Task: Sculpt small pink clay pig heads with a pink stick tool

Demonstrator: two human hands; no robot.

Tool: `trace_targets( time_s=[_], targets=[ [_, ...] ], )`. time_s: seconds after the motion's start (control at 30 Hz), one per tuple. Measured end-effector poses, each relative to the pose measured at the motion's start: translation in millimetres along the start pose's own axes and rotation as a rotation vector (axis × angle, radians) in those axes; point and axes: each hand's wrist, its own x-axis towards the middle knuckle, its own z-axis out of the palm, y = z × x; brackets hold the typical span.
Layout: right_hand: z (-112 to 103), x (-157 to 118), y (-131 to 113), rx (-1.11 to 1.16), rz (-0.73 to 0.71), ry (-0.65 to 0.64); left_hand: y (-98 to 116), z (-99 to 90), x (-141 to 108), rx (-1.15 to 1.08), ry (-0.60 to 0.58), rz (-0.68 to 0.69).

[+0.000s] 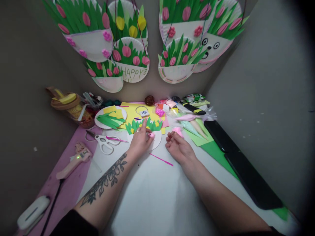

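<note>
My left hand (pixel 141 139) reaches over a white paper-plate pocket (pixel 157 143) with green paper leaves and yellow flowers. Its index finger points forward, and a small pink piece (pixel 151 134) shows beside its thumb; whether the fingers grip it is hard to tell. To the right, my right hand (pixel 179 147) rests palm up with curled fingers, its fingertips close together; anything between them is too small to make out. Just behind that hand lies a pink lump (pixel 177 131) in clear wrapping. A thin pink strip (pixel 161 159) lies on the white table between my forearms.
White scissors (pixel 106 144), a pink glue gun (pixel 75 160) and a plate of green leaves (pixel 98 120) are on the left. Piping bags (pixel 190 127) and black phone-like slabs (pixel 251 178) lie right. A cup (pixel 73 108) stands back left; decorated plates (pixel 90 42) hang behind.
</note>
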Motion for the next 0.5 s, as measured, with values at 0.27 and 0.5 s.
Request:
trace_targets(
  time_s=[0.27, 0.5],
  targets=[
    [4, -10, 0, -0.027, -0.053, -0.017, 31, -12.3, -7, 0.021, 0.064, 0.112],
    [12, -23, 2, -0.044, -0.107, -0.031, 67, -20.9, -17, 0.045, 0.025, 0.146]
  ],
)
